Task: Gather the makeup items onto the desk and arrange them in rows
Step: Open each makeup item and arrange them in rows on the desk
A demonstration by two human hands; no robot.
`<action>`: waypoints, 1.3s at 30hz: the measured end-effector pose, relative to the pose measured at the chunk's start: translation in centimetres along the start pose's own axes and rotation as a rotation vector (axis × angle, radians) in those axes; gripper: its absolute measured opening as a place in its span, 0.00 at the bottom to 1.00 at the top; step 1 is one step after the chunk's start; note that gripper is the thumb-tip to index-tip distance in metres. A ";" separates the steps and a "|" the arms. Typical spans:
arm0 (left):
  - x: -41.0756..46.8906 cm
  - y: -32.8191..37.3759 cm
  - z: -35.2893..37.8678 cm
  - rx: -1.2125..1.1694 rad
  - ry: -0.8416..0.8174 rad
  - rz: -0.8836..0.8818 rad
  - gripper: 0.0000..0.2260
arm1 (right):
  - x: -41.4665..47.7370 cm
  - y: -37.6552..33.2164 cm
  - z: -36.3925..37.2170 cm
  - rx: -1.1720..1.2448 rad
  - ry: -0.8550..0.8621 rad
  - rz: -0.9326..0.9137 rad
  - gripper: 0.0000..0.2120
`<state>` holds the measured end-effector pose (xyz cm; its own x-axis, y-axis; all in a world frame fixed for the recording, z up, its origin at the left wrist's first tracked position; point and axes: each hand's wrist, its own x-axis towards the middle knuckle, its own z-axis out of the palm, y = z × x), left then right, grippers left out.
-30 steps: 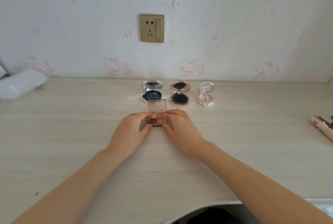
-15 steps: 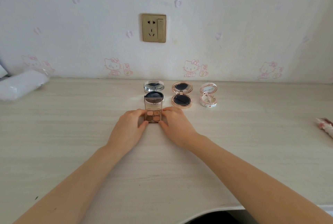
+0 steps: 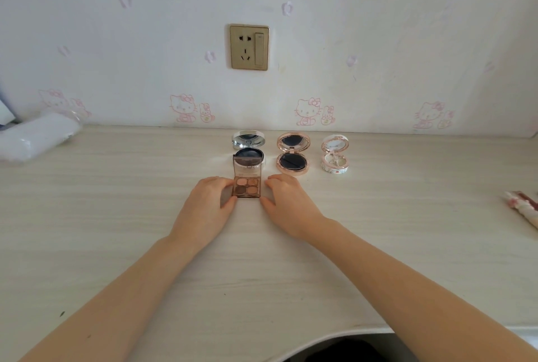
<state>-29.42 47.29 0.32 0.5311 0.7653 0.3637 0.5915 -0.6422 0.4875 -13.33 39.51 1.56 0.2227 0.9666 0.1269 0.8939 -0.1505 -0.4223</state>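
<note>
The eyeshadow palette [image 3: 247,184] stands open on the tabletop [image 3: 116,216], right in front of the silver compact [image 3: 249,141]. Its lid hides part of that compact. A second ago it sat more to the right and nearer the person. The left hand [image 3: 208,205] holds its left side with a curled finger and thumb. The right hand [image 3: 289,203] held it before. Now its fingers are loose, just beside the right side. The rose gold compact [image 3: 292,154] and the little white compact [image 3: 334,154] sit in a row to the right, near the wall. A white roll [image 3: 35,137] lies far left and a striped thing [image 3: 524,211] lies at the right edge. There is wide room on both sides of the hands.
</note>
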 end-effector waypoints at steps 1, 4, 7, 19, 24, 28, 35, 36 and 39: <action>-0.2 0.1 -0.1 0.009 0.002 0.005 0.13 | -0.4 0.1 -0.3 -0.014 -0.001 -0.003 0.15; -1.0 0.8 -0.2 0.049 0.004 0.035 0.15 | -1.7 0.6 -1.1 -0.039 0.002 -0.009 0.17; -1.8 2.1 0.0 0.054 0.015 0.102 0.17 | -3.4 1.5 -2.1 -0.087 0.018 -0.010 0.19; -4.2 11.6 4.3 -0.037 -0.072 0.319 0.16 | -13.7 7.5 -6.9 -0.210 0.087 0.130 0.23; -4.3 16.4 7.1 -0.082 -0.112 0.427 0.15 | -17.9 10.9 -9.1 -0.244 0.132 0.226 0.23; -4.0 20.3 9.3 -0.127 -0.156 0.473 0.14 | -20.6 13.6 -11.1 -0.257 0.173 0.313 0.22; -2.8 26.7 13.7 -0.188 -0.221 0.553 0.13 | -23.9 19.7 -14.5 -0.306 0.261 0.407 0.21; -2.5 27.6 14.3 -0.198 -0.226 0.567 0.13 | -24.3 20.5 -15.0 -0.313 0.275 0.416 0.21; -1.6 30.4 16.1 -0.226 -0.226 0.610 0.12 | -25.4 22.7 -16.6 -0.327 0.314 0.445 0.20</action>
<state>-2.55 25.81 1.77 0.8569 0.2259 0.4634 0.0181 -0.9115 0.4109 7.75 8.13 3.67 0.6592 0.6976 0.2809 0.7513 -0.6273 -0.2053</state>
